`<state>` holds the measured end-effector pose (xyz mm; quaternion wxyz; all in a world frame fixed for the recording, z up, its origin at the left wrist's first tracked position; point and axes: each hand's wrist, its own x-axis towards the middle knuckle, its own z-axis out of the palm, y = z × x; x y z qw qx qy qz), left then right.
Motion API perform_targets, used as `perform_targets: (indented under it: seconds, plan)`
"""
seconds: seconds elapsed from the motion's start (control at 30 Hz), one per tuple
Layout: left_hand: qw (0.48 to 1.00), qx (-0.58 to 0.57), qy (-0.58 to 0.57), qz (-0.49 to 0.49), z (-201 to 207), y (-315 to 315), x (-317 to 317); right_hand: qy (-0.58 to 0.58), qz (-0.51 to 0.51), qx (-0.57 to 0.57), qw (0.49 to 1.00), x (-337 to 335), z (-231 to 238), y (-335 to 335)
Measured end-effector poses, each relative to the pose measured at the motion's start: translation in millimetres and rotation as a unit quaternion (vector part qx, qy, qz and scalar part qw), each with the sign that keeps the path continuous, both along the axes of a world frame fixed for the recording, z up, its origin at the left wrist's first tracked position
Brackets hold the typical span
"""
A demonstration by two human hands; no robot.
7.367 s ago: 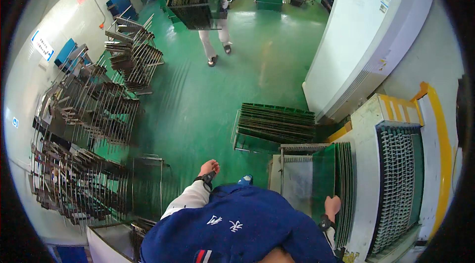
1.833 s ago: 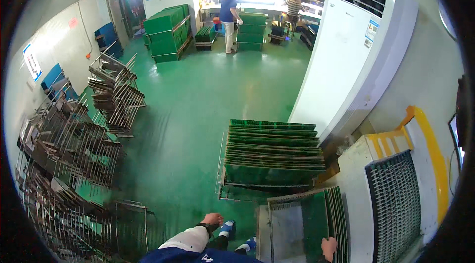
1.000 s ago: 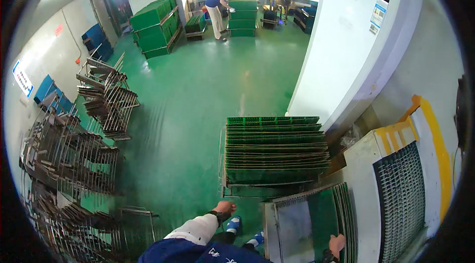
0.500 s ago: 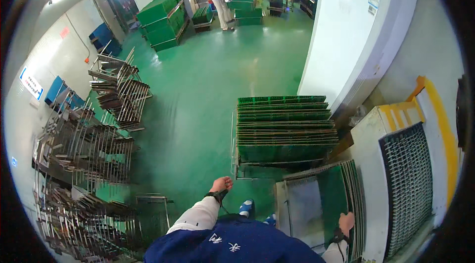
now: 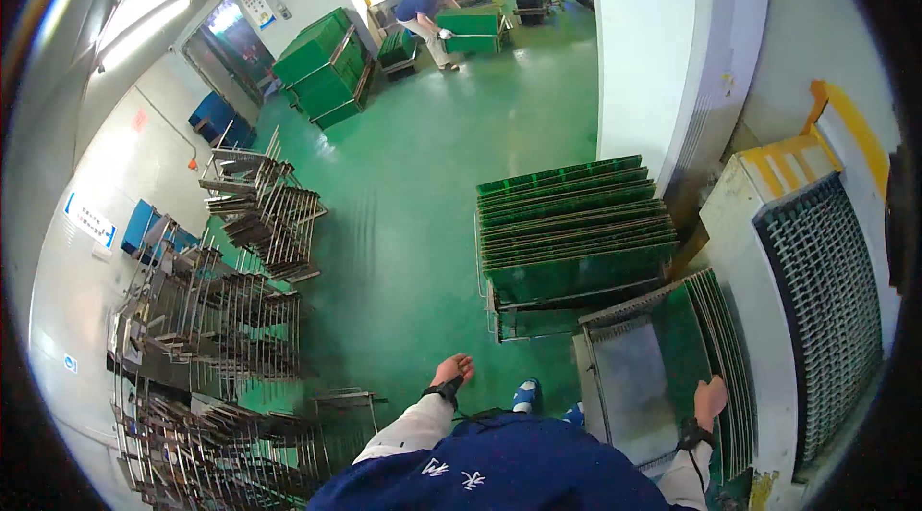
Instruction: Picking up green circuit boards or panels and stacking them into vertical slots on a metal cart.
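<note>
Head view: the person stands on the green floor (image 5: 403, 223), looking down past a dark blue top. The left hand (image 5: 451, 372) hangs free out in front over the floor, its fingers loosely spread and holding nothing. The right hand (image 5: 711, 401) rests on the upright green trays (image 5: 715, 338), which stand on edge in a row beside a grey metal panel (image 5: 629, 386), against a cream machine with a mesh grille (image 5: 826, 300). Its fingers lie across the top edges of the trays, apparently not closed around any one; how tightly they press cannot be told at this size. Blue shoes (image 5: 526, 394) show just below the left hand.

Just ahead stands a wheeled cart stacked with flat green trays (image 5: 576, 223). To the left, metal wire racks (image 5: 221, 319) are piled untidily along the wall. Far off, a co-worker (image 5: 427, 16) bends over green crates (image 5: 322, 64).

Risks, as a judgement: the upright trays lean on each other, so drawing one out with a single hand could tip its neighbours or let them slide. The cart sits close to the feet, and a step forward could catch its frame. The protruding rack wires could snag a sleeve on a leftward turn.
</note>
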<state>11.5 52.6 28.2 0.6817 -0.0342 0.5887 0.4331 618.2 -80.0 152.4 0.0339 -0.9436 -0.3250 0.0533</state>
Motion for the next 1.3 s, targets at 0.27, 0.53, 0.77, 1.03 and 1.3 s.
perform_targets:
  seconds: [0.27,0.53,0.77,1.03,1.3]
  plan:
    - [0.993,0.073,-0.088,-0.007,-3.2,36.4,5.6,0.027,0.001,-0.003,1.0,-2.1,6.2,2.6]
    - [1.0,0.025,-0.013,0.005,9.0,17.6,4.1,0.046,-0.023,-0.007,0.999,-7.4,13.3,6.0]
    - [0.996,0.048,-0.053,0.059,-1.3,8.4,-10.1,0.029,0.007,0.014,0.999,-6.8,19.8,6.8]
    - [0.998,0.042,-0.024,0.046,0.7,-2.4,-10.2,0.007,0.028,0.039,0.999,7.2,-6.8,-0.3]
    - [0.997,0.038,-0.064,0.012,-33.7,-21.8,-33.6,0.067,0.076,0.028,0.994,9.8,1.1,-6.1]
